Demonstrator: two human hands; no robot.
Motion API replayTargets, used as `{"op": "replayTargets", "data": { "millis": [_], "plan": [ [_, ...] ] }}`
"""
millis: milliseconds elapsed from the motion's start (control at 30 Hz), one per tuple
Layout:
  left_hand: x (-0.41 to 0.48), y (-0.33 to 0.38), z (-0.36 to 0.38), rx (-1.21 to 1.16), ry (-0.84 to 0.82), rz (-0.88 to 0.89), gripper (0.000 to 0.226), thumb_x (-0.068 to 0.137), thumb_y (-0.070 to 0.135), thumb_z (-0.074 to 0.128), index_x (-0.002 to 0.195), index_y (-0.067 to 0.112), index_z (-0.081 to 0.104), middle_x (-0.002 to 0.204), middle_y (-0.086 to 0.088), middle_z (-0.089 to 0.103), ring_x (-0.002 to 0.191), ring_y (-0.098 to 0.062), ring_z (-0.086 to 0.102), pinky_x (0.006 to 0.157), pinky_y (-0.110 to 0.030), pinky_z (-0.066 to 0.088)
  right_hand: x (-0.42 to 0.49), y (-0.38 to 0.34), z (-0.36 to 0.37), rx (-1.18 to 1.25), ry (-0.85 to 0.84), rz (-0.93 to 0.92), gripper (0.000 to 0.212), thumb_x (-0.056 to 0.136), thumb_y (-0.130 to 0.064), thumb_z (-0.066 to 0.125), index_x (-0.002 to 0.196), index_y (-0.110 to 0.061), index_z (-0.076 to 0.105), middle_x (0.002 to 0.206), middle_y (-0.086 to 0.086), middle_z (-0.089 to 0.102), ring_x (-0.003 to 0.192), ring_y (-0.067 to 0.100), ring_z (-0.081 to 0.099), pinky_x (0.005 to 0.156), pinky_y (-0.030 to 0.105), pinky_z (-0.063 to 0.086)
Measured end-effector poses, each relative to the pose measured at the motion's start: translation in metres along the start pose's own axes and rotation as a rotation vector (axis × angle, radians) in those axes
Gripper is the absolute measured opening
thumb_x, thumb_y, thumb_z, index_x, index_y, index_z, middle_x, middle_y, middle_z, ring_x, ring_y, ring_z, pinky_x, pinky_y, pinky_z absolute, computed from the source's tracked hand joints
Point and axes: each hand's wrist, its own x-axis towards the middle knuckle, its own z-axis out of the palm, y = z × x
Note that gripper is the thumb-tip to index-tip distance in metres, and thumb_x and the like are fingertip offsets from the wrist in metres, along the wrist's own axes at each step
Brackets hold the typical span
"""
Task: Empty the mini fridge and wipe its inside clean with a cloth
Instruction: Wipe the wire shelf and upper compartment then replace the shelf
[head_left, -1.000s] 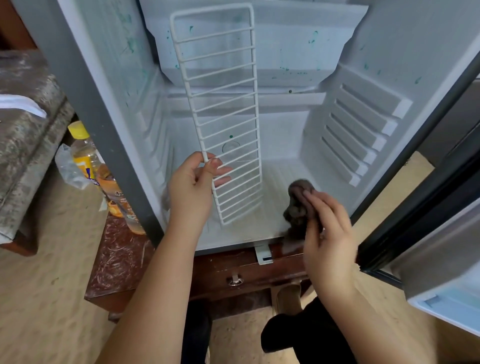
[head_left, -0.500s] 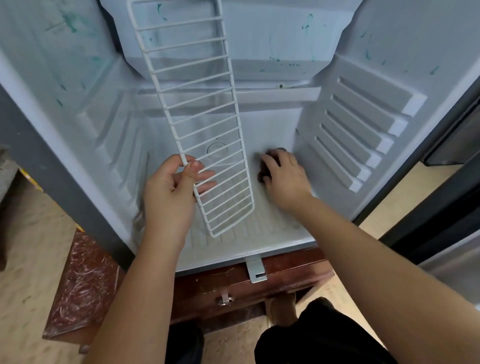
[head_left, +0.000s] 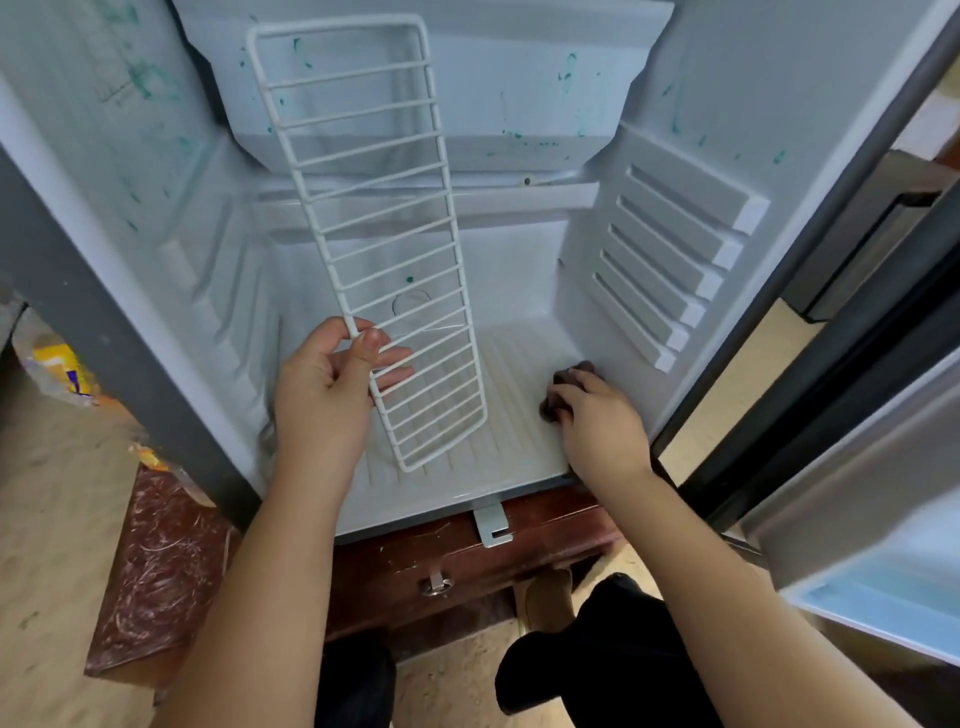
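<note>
The mini fridge (head_left: 519, 270) stands open with nothing stored inside; green smears dot its white walls. My left hand (head_left: 324, 395) grips the left edge of a white wire shelf (head_left: 384, 244), which is stood on end on the fridge floor and leans back. My right hand (head_left: 597, 421) presses a dark brown cloth (head_left: 563, 379) onto the ribbed floor at the front right corner, by the right wall. Most of the cloth is hidden under my fingers.
The open fridge door (head_left: 857, 509) hangs at the right. The fridge sits on a reddish wooden cabinet (head_left: 467, 566) with a metal latch. A yellow packet (head_left: 62, 371) lies on the floor to the left. My dark-clothed knees (head_left: 597, 665) are below.
My right hand has slid the cloth from the back of the fridge floor forward and right to the front corner. My left hand keeps holding the shelf upright.
</note>
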Motion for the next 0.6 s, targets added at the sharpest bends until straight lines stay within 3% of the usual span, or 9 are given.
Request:
{"op": "replayTargets", "data": {
  "millis": [133,267,367,467,533,600],
  "plan": [
    [-0.007,0.001,0.000,0.001,-0.008,0.020,0.019,0.099,0.010,0.047,0.086,0.016,0.058,0.095,-0.017,0.065,0.087,-0.023,0.072,0.075,-0.030,0.059,-0.057,0.008,0.000,0.041,0.160,-0.042,0.028,0.080,-0.003,0.069,0.107,-0.012,0.072,0.121,0.009,0.065,0.110,0.036,0.059,0.097,0.045,0.045],
    [-0.012,0.000,-0.001,-0.010,-0.005,0.024,0.020,0.100,0.009,0.047,0.085,0.017,0.058,0.098,-0.021,0.064,0.088,-0.025,0.071,0.076,-0.030,0.059,-0.077,0.010,-0.011,0.166,0.301,-0.227,0.036,0.081,-0.002,0.066,0.115,-0.015,0.070,0.119,0.004,0.066,0.105,0.027,0.059,0.094,0.035,0.047],
    [-0.013,0.001,-0.003,0.007,0.002,0.025,0.021,0.100,0.011,0.047,0.084,0.020,0.059,0.097,-0.019,0.067,0.087,-0.026,0.071,0.077,-0.031,0.058,-0.078,0.018,-0.012,0.188,0.423,-0.049,0.044,0.076,0.009,0.069,0.115,-0.012,0.069,0.128,0.008,0.060,0.112,0.034,0.053,0.099,0.035,0.041],
    [-0.012,0.003,-0.002,0.013,0.013,0.027,0.020,0.100,0.010,0.047,0.086,0.018,0.059,0.098,-0.020,0.067,0.087,-0.025,0.072,0.075,-0.029,0.058,-0.075,0.015,-0.005,0.195,0.345,0.161,0.044,0.076,0.010,0.066,0.112,-0.014,0.071,0.133,0.006,0.055,0.114,0.043,0.048,0.098,0.042,0.041],
    [-0.011,0.003,0.000,0.028,0.015,0.035,0.020,0.100,0.010,0.047,0.085,0.018,0.059,0.095,-0.015,0.068,0.086,-0.023,0.072,0.075,-0.030,0.059,-0.077,0.003,-0.002,0.215,0.316,0.191,0.039,0.076,0.007,0.068,0.108,-0.014,0.073,0.129,0.003,0.058,0.108,0.042,0.049,0.092,0.045,0.047],
    [-0.010,0.003,0.003,0.041,0.020,0.042,0.021,0.099,0.010,0.048,0.084,0.018,0.059,0.090,-0.009,0.068,0.086,-0.020,0.072,0.076,-0.031,0.059,-0.083,-0.015,0.003,0.172,0.314,0.080,0.038,0.070,0.005,0.073,0.102,-0.016,0.075,0.120,0.002,0.065,0.097,0.037,0.054,0.081,0.042,0.053]
  ]
}}
